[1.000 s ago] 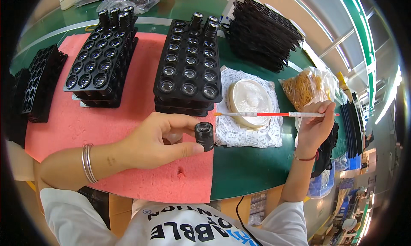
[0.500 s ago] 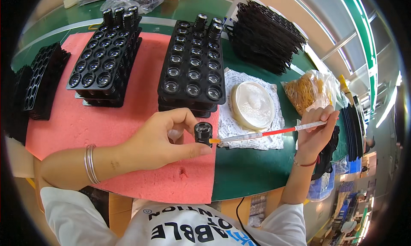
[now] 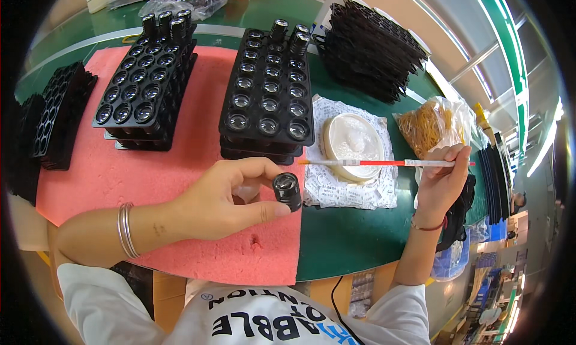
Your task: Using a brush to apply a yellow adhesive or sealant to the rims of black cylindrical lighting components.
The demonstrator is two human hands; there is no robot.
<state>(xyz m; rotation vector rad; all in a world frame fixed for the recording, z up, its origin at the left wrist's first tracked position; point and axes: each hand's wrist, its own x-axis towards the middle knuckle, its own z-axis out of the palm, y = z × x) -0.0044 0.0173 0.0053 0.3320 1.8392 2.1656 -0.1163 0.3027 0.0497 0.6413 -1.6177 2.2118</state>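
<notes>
A glossy black cylindrical lens barrel [image 3: 288,192] tilts, its round glassy end up toward eleven o'clock; a slim red-and-white paintbrush [image 3: 383,162] points its orange-brown tip to nine o'clock, apart from the barrel, at its one o'clock

Half a second ago the yellowish tip of your brush [image 3: 387,162] was against the black cylinder [image 3: 288,193]; now it has come away and sits just beyond it toward one o'clock. The shaft in your right fingers [image 3: 444,152] slanted between two and three o'clock, and now runs nearly straight to three, crossing the white dish [image 3: 327,138] in view. The cylinder now leans more, its foot toward five o'clock, with more of its side uncovered.
</notes>
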